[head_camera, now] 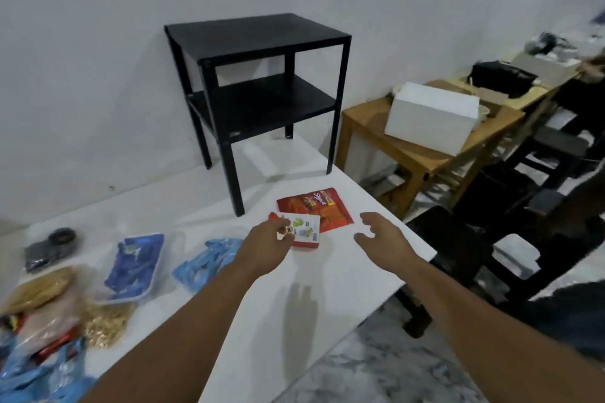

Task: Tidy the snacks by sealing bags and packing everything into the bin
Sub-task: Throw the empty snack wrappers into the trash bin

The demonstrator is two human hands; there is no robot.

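Currently, by label:

Left hand (273,239): fingers curled on the near-left corner of a small white-and-red packet (304,230), pinching it at or just above the white table (248,321); whether lifted or lying flat, cannot tell.

Right hand (379,237): wide, fingers spread and relaxed, holding nothing, hovering just right of the two packets.

Red snack bag (322,206): flat on the table's far right part, partly under the small packet; seal state unreadable from this blur.

Other snacks: clear tub of blue wrappers (136,267), blue bag (209,263), golden snack bag (104,325), tan bag (39,288) and a heap of blue bags (36,379), all well to the left along the table.

Bin: not visible anywhere in this view; white box (432,116) on the wooden side table (370,121) probably unrelated.

Step, as judged: gathering the small packet, right hand likely bound for the red bag.

Risk one: corner pinch is thin; packet could swing or slip free on lifting.

Risk two: dragging the packet may push the red bag toward the near right table edge and off.

Risk three: if the red bag is unsealed, tipping it could spill contents.

Risk four: packing before checking seals, given the poor view.
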